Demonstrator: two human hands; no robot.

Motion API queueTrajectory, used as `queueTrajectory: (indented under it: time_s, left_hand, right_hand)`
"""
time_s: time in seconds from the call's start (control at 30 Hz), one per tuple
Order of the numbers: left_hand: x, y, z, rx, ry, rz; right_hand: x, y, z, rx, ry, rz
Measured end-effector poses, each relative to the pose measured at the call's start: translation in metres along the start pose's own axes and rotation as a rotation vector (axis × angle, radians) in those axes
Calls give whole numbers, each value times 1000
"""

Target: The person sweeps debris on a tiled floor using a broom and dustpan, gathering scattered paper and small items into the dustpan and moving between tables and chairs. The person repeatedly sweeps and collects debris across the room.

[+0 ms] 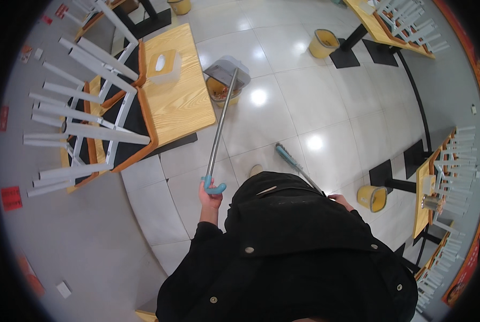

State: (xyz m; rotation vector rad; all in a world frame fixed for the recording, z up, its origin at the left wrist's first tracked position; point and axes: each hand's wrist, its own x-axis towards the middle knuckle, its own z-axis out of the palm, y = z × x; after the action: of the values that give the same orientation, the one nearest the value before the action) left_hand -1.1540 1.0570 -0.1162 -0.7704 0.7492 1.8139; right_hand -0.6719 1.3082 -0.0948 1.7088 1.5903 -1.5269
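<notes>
Dustpan (228, 70) tilts over a littered bin (218, 101); we judge emptying unfinished. Our left grip (212, 199) clasps the pan's handle (216, 189), our right grip (341, 201) the broom (289, 158).

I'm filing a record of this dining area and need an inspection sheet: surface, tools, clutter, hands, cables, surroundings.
Surface: pale tiled floor, glossy with reflected light; cannot tell whether it is wet.
Tools: long-handled dustpan, its pan tilted at a yellow bin; broom, its brush pointing ahead.
Clutter: debris in that bin; a tissue box on the wooden table.
Hands: left hand closed on the dustpan's handle; right hand at the broom's handle, grip partly hidden.
Cables: nothing seen for certain.
Surroundings: upturned chairs on the table; other yellow bins on the floor; grey wall on the right.
</notes>
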Motion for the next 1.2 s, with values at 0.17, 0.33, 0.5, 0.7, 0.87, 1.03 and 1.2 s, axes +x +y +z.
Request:
queueTrajectory:
  time_s: [0.17, 0.33, 0.5, 0.7, 0.87, 1.03, 1.2]
  left_hand:
    - [-26, -10, 24, 78, 200, 61]
    - [-54, 2, 52, 352, 115, 32]
    - [-56, 13, 96, 584, 138, 113]
    - [-51, 18, 173, 796, 175, 230]
    - [-45, 20, 234, 898, 181, 305]
    - [-40, 25, 279, 1028, 141, 414]
    - [-40, 33, 317, 1041, 159, 468]
  right_hand:
    - [-45, 17, 4, 161, 132, 43]
    - [-85, 34, 22, 575, 225, 154]
    - [-89, 51, 51, 920, 190, 190]
    - [-74, 61, 71, 1362, 153, 482]
    - [-12, 54, 96, 1681, 132, 466]
    - [75, -51, 116, 1770, 159, 208]
    - [131, -219, 107, 1879, 118, 315]
